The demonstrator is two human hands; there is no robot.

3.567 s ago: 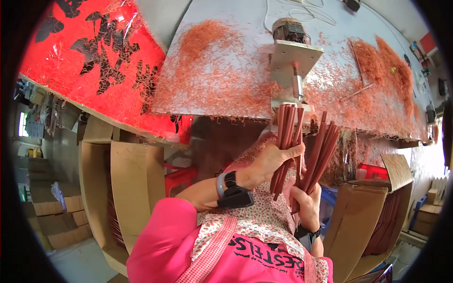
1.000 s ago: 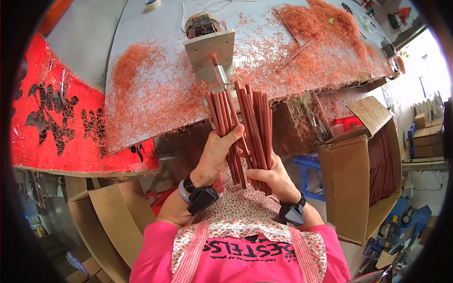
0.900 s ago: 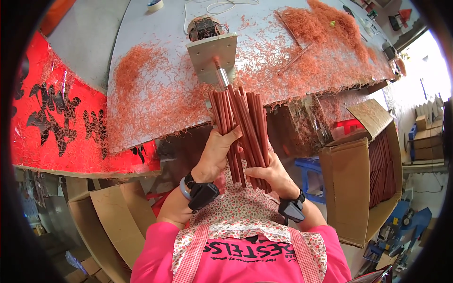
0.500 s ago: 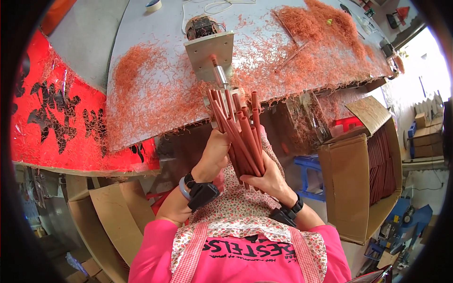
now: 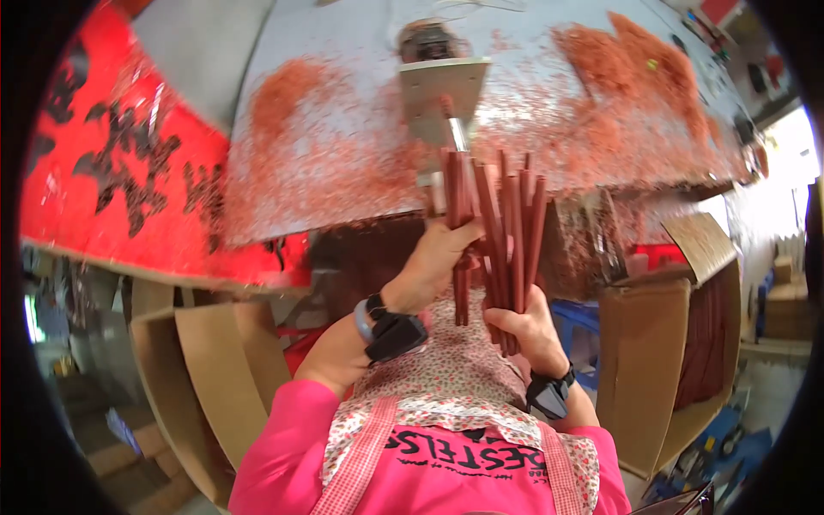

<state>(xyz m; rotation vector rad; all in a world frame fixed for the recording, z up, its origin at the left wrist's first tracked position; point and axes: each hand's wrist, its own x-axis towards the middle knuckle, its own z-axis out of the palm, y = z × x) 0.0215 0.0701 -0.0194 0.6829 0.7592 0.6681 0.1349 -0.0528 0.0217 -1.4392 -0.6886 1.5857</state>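
My left hand [image 5: 436, 264] is closed round a small bunch of slender reddish-brown rods [image 5: 460, 190] that stand nearly upright. To its right, my right hand [image 5: 528, 324] grips the lower part of a second, larger bundle of the same rods [image 5: 515, 227], their upper ends fanned apart. The two bunches are close together, and I cannot tell whether they touch. Just beyond the rod tips is a motor [image 5: 426, 41] with a metal plate [image 5: 442, 81] and a shiny shaft [image 5: 457, 133], mounted at the table's near edge. The rods partly hide the shaft's near end.
Curly orange-red shavings [image 5: 287, 94] litter the pale table [image 5: 360, 34], with a big heap [image 5: 614, 64] at the far right. On the right, a cardboard box [image 5: 642, 369] holds many rods beside a blue stool [image 5: 573, 330]. An open carton [image 5: 219, 369] and a red sheet [image 5: 103, 197] lie left.
One bundle held between both hands has been parted into two, the right hand's share now lower and to the right. The whole view has shifted and blurred somewhat.
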